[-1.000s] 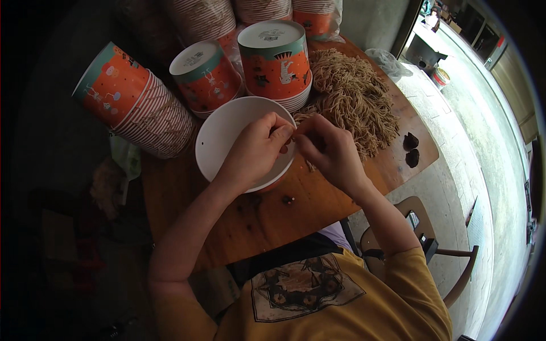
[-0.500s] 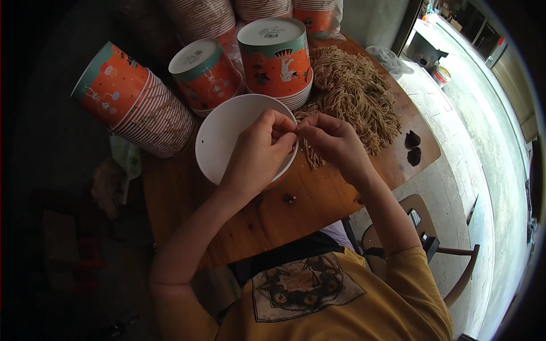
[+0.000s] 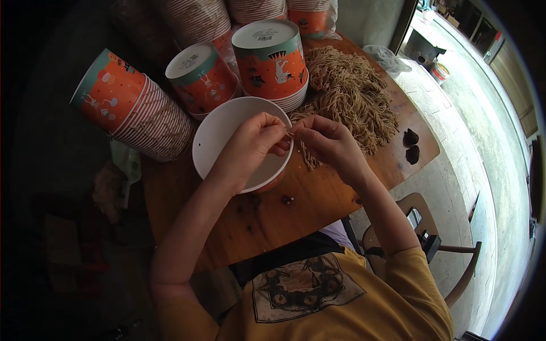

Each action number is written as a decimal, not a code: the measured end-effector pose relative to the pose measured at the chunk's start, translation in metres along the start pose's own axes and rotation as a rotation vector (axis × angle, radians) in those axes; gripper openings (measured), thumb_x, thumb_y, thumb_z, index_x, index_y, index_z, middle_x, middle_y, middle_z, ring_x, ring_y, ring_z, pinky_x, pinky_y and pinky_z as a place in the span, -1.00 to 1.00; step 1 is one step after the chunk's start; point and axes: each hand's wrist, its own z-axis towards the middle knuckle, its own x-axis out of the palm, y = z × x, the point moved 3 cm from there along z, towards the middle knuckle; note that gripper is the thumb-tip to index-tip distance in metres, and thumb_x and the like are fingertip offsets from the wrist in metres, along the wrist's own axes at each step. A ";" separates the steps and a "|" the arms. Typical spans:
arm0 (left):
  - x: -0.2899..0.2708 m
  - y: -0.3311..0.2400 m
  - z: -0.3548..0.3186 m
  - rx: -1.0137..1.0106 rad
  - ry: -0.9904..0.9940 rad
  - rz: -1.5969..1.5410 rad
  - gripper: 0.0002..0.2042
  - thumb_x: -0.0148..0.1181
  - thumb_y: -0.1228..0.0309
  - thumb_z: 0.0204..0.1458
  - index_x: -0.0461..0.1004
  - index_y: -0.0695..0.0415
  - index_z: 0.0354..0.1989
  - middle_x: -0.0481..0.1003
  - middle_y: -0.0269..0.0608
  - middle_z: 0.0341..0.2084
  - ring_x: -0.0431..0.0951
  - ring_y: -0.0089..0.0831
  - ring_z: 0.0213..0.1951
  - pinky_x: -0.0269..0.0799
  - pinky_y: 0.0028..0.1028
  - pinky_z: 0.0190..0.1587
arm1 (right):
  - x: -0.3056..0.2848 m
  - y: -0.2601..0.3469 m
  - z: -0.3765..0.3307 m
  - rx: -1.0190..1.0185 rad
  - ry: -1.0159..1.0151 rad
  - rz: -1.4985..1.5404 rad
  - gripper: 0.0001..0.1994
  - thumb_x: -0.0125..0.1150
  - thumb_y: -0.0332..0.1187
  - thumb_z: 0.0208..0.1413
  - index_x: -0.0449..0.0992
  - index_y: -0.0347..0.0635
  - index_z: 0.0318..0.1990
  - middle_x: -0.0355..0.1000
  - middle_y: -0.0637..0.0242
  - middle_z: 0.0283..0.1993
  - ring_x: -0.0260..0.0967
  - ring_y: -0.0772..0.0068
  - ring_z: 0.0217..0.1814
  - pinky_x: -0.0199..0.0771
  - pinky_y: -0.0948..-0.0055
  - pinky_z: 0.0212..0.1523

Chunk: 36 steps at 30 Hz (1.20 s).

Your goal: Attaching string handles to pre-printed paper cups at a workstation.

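Note:
A white-lined paper bucket stands mouth up on the table, tilted a little toward me, with a small dark hole in its left wall. Over its right rim, my left hand is closed in a pinch, with a short bit of tan cord showing at its fingertips. My right hand pinches at the same cord from just outside the rim, the two hands' fingertips almost meeting. Beside the bucket lies a large heap of tan cords, its loose ends trailing close to my right hand.
Upside-down stacks of orange and green printed buckets stand behind. Another stack leans at the left. Two dark lumps lie on the wooden table near its right edge. A chair stands at the right.
Both hands have shifted slightly left, and the bit of cord between the fingertips shows more clearly. The bucket's view has moved slightly left and down.

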 end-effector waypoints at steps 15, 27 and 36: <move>0.007 0.005 -0.002 0.213 -0.033 0.354 -0.80 0.03 0.59 0.12 0.31 0.23 -0.07 0.41 -0.32 -0.25 0.43 -0.63 -0.20 0.40 -0.60 -0.11 | 0.001 0.002 -0.002 -0.010 0.004 -0.031 -0.81 0.06 -0.28 0.21 0.48 -0.17 -0.15 0.31 0.58 -0.48 0.19 0.84 -0.52 0.19 0.76 -0.57; 0.008 0.004 -0.002 0.201 -0.047 0.392 -0.83 0.05 0.57 0.11 0.31 0.24 -0.13 0.41 -0.32 -0.30 0.42 -0.64 -0.25 0.40 -0.60 -0.15 | 0.002 0.000 -0.004 -0.085 0.039 -0.037 -0.83 0.04 -0.29 0.22 0.43 -0.13 -0.12 0.33 0.57 -0.45 0.23 0.82 -0.48 0.22 0.75 -0.57; 0.012 -0.001 -0.013 -0.041 -0.057 0.207 -0.84 0.05 0.48 0.16 0.36 0.28 -0.14 0.45 -0.29 -0.29 0.45 -0.64 -0.30 0.41 -0.60 -0.20 | 0.003 -0.005 -0.004 -0.082 0.043 -0.070 -0.85 0.06 -0.34 0.20 0.38 -0.08 -0.11 0.35 0.58 -0.42 0.25 0.81 -0.46 0.25 0.73 -0.52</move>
